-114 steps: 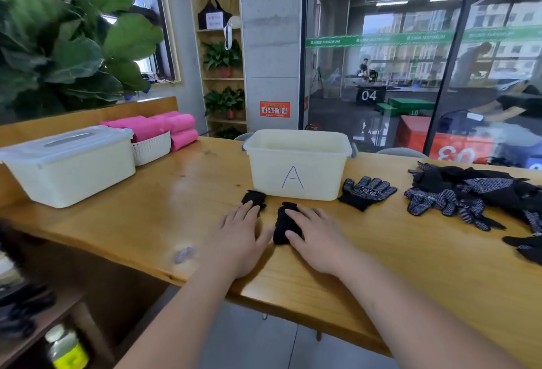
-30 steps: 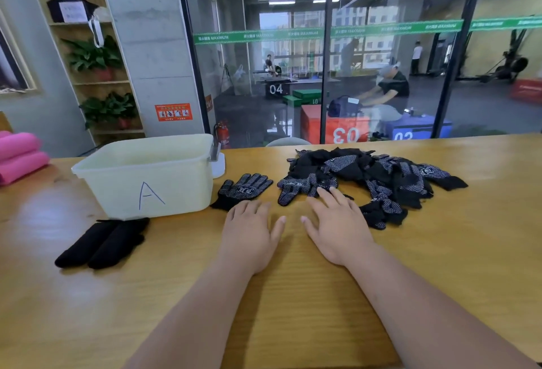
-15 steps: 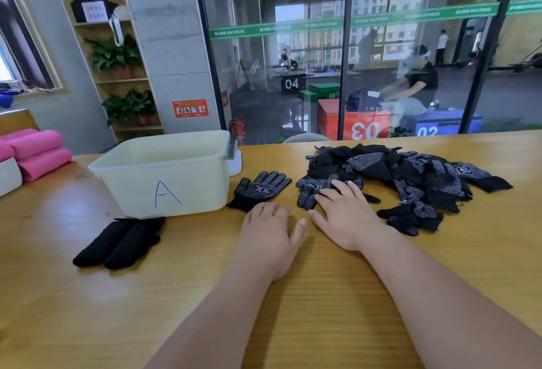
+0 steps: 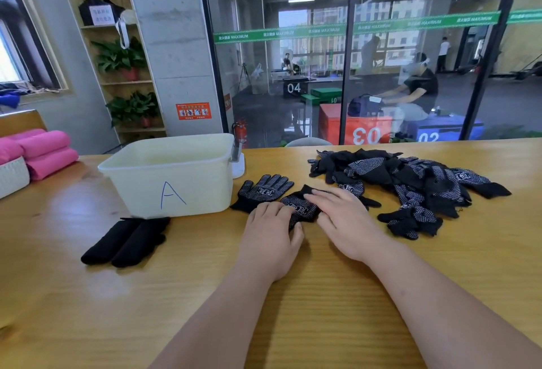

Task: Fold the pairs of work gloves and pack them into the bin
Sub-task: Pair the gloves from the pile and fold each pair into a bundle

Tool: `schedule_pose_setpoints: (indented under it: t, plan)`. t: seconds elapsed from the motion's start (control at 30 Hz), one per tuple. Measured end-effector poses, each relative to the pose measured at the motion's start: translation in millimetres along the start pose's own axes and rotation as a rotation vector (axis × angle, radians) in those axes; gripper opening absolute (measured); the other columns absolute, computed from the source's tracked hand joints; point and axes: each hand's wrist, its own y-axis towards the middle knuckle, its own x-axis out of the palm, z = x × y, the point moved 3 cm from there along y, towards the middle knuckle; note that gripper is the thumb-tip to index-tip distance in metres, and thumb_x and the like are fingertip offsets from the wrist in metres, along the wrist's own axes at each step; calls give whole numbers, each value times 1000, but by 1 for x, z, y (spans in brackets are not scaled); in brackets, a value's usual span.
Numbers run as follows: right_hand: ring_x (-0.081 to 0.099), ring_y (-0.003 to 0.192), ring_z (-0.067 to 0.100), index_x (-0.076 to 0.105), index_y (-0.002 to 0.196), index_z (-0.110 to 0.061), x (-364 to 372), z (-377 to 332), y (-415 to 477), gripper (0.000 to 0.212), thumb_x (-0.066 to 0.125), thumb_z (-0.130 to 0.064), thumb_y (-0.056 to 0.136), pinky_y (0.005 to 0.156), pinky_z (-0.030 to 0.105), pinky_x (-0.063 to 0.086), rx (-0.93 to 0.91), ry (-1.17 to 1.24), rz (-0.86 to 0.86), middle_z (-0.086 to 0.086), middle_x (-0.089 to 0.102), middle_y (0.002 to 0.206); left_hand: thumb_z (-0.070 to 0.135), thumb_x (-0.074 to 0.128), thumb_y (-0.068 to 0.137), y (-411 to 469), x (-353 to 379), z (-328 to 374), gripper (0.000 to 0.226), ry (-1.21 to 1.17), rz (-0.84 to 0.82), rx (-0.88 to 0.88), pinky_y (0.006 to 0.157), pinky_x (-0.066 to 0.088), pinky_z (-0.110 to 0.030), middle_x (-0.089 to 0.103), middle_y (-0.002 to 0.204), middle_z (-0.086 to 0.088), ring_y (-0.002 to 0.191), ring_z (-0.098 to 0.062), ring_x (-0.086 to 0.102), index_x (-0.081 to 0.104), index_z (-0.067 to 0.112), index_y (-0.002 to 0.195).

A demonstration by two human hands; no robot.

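Left hand and right hand flat on a dotted glove, fingers straight and together, bin at ten o'clock, glove pile at two o'clock.

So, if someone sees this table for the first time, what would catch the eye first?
Most likely the left hand and right hand, both resting on one dotted black glove at mid-table. Next, the heap of black gloves to their right, and the pale bin marked A to the left, with a folded pair lying before it.
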Motion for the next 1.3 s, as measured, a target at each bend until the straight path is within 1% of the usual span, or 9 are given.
schedule_pose_setpoints:
  t: [0.1, 0.27, 0.37, 0.73, 0.9, 1.03, 1.1, 1.2, 1.3]
  plan:
    - [21, 158, 16, 33, 164, -33, 1, 7, -3, 56, 31, -32, 108, 131, 43, 12, 102, -48, -121, -5, 49, 159, 41, 45, 105, 0, -2, 0, 43, -12, 17, -1, 120, 32, -36, 59, 138, 8, 133, -15, 43, 59, 26, 142]
    - [44, 127, 7, 60, 145, -35, -15, 4, -4, 49, 41, -14, 105, 113, 38, 40, 90, 190, 13, -26, 66, 114, 36, 45, 103, 1, -3, -1, 45, -17, 9, -23, 122, 29, -37, 59, 142, 9, 135, -16, 42, 57, 26, 145]
    - [45, 134, 5, 60, 144, -40, -14, 14, -9, 59, 51, -6, 96, 115, 35, 42, 89, 191, -16, -19, 58, 133, 33, 43, 104, 2, -2, -3, 45, -50, -9, -42, 124, 27, -38, 60, 143, 9, 139, -15, 42, 56, 27, 147]
    - [54, 113, 12, 72, 123, -46, -23, 24, -9, 25, 66, -47, 99, 94, 36, 49, 85, -117, 56, -19, 68, 114, 35, 46, 106, 4, -3, -9, 41, -138, 27, -111, 122, 28, -34, 58, 143, 9, 139, -12, 40, 59, 27, 144]
    - [61, 111, 6, 69, 122, -45, -33, 20, -13, 21, 66, -43, 101, 99, 36, 50, 163, 312, 168, -24, 68, 113, 33, 46, 105, 5, -6, -10, 40, -175, 40, -123, 117, 34, -34, 59, 141, 9, 135, -14, 42, 61, 28, 141]
    - [63, 75, 5, 68, 109, -40, -48, 10, -15, 28, 85, -42, 87, 75, 29, 55, 229, 752, 154, -10, 69, 102, 30, 47, 106, 5, -9, -15, 37, -268, 68, -147, 115, 37, -33, 60, 139, 10, 134, -12, 43, 62, 26, 140]
    - [75, 71, 19, 71, 110, -33, -55, 6, -18, 32, 89, -32, 84, 78, 30, 58, 236, 904, 111, -2, 73, 111, 28, 47, 107, 6, -11, -19, 36, -334, 93, -176, 114, 38, -31, 62, 137, 11, 133, -10, 44, 63, 27, 138]
    - [78, 85, 28, 74, 119, -26, -64, 1, -22, 35, 85, -18, 87, 92, 33, 58, 178, 1030, 10, 5, 79, 108, 26, 47, 108, 5, -14, -24, 34, -437, 124, -240, 112, 41, -30, 63, 133, 15, 131, -8, 47, 64, 28, 138]
    - [71, 77, 18, 79, 115, -26, -70, -3, -24, 21, 78, -20, 95, 82, 28, 56, 137, 1009, 71, 5, 79, 95, 25, 46, 110, 5, -16, -26, 32, -507, 132, -288, 110, 44, -34, 63, 125, 16, 127, -10, 50, 66, 28, 135]
